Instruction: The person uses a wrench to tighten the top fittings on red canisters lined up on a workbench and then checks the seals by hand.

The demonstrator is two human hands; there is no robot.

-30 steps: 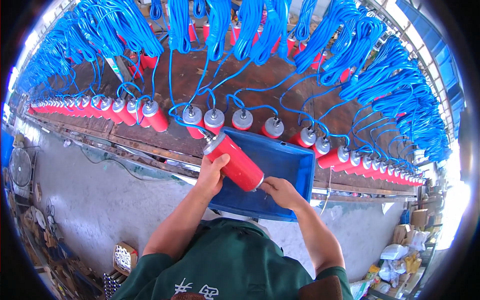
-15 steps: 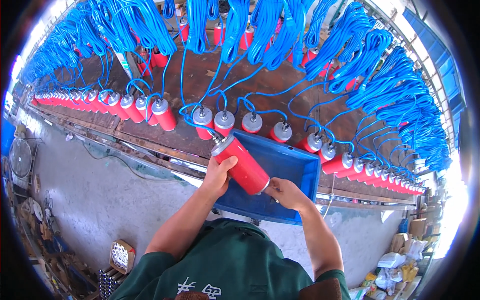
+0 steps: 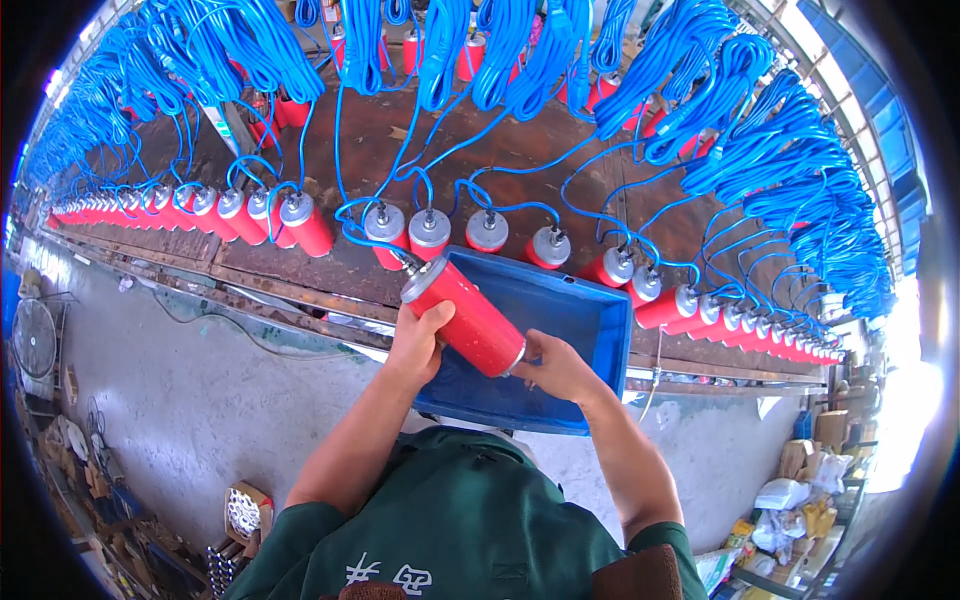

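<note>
Behind the blue tray [image 3: 600, 330] a close row of red cylinders [image 3: 430, 235] lines the bench edge, with only narrow gaps between their silver caps. Blue cables [image 3: 480, 190] loop low across the brown benchtop [image 3: 520, 150] and hang in thick bundles farther back. The tray's right half lies open, reachable from above.

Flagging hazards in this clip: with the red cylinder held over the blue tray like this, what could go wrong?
The left hand grips the red cylinder from one side while the right hand works its lower end; it might slip into the blue tray. Its blue cable loops among neighbouring cylinders and could snag or tug them.
</note>
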